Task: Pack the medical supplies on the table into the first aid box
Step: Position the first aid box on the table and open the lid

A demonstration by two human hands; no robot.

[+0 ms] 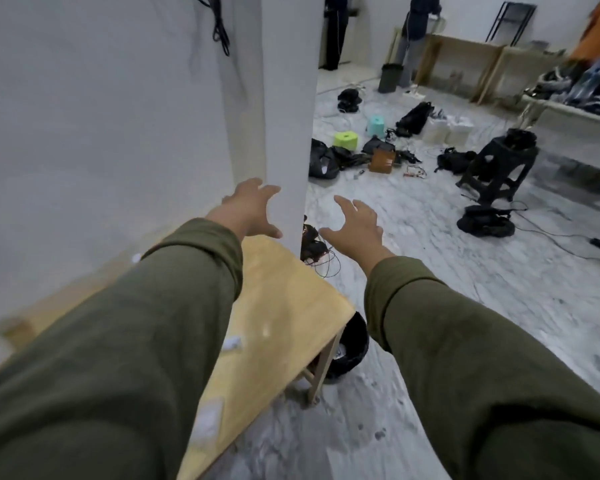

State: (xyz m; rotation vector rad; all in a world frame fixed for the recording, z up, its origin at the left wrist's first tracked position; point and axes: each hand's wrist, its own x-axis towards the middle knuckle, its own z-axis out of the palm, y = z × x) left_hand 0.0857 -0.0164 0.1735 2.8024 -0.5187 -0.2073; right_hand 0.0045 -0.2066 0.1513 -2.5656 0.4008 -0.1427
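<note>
Both olive-sleeved arms reach forward above the light wooden table [284,306]; left hand [253,209] and right hand [355,225] spread open, holding nothing.

**Free room and obstructions — head view**

The wooden table [284,299] is bare along its far right corner; small white packets [232,342] are scattered nearer. A white pillar [288,98] closes off the far edge, with a wall to the left. Open marble floor [430,271] is found to the right — a black bin [349,344] stands beside the table leg and tangled cables [317,251] lie at the pillar foot.
</note>
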